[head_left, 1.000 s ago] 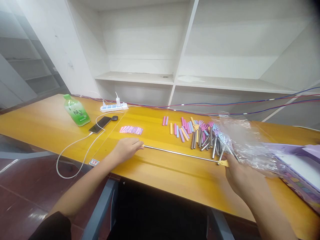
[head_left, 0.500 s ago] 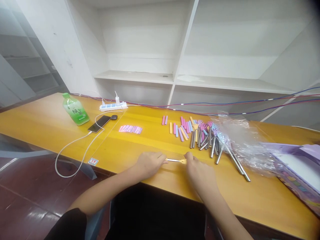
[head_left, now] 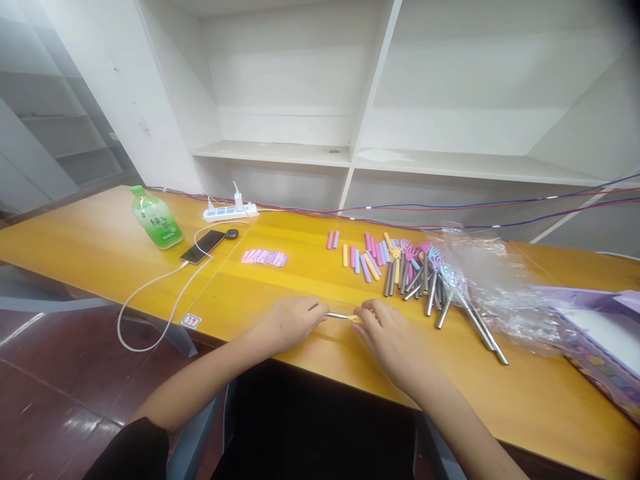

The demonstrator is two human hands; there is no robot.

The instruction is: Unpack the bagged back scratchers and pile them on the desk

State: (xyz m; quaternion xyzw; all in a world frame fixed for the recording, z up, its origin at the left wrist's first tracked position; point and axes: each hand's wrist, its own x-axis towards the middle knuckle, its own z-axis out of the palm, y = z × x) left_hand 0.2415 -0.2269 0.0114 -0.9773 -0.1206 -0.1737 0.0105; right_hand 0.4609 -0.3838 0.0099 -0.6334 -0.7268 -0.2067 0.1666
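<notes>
Between my hands, low over the front of the yellow table (head_left: 240, 300), is a thin metal rod (head_left: 339, 315) with a yellow claw-shaped head (head_left: 356, 319). My left hand (head_left: 295, 323) is closed on the rod's left end, which its fingers hide. My right hand (head_left: 387, 337) has its fingers curled round the yellow head and covers part of it. Behind my right hand lie several coloured tubes (head_left: 367, 269) in pink, purple, blue and yellow. Beside them is a pile of metal rods (head_left: 430, 293) with coloured claw heads.
Clear plastic bags (head_left: 500, 293) and a purple box (head_left: 595, 333) lie at the right. Small pink cards (head_left: 265, 257) are left of centre. Further left are a phone (head_left: 203, 247) with a white cable, a green bottle (head_left: 157, 222) and a power strip (head_left: 230, 212). White shelves (head_left: 280, 152) stand behind.
The rod and both hands have shifted slightly left. My right hand has turned, and its fingers now reach over the yellow head. The whole view has moved a little.
</notes>
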